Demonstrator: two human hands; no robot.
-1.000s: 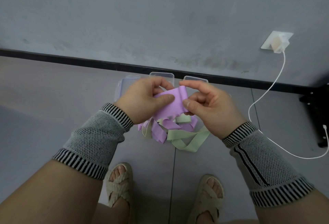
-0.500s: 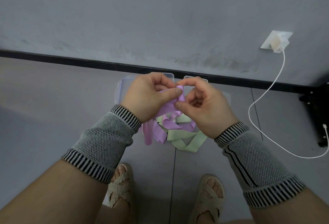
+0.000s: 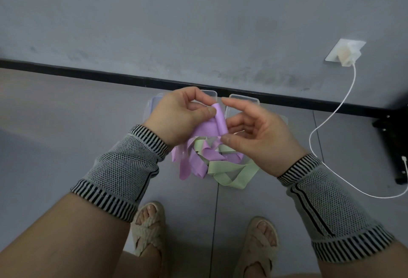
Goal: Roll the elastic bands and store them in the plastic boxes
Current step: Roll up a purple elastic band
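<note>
Here, above the floor (image 3: pixel 66 123), the left hand (image 3: pixel 176 116) pinches a partly rolled purple band (image 3: pixel 217 121) with curled fingers, and the right hand (image 3: pixel 260 136) holds its roll end. Beneath lies a pile of bands (image 3: pixel 212 163); beyond, clear plastic boxes (image 3: pixel 242 98) near the wall's black baseboard (image 3: pixel 88 74).

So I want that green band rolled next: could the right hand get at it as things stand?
Probably not yet: the right hand pinches the purple band. The green band lies uncovered below, though tangled.

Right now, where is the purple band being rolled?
Head view, centre: the purple band is pinched between the left hand and right hand, above the loose bands on the floor.
</note>
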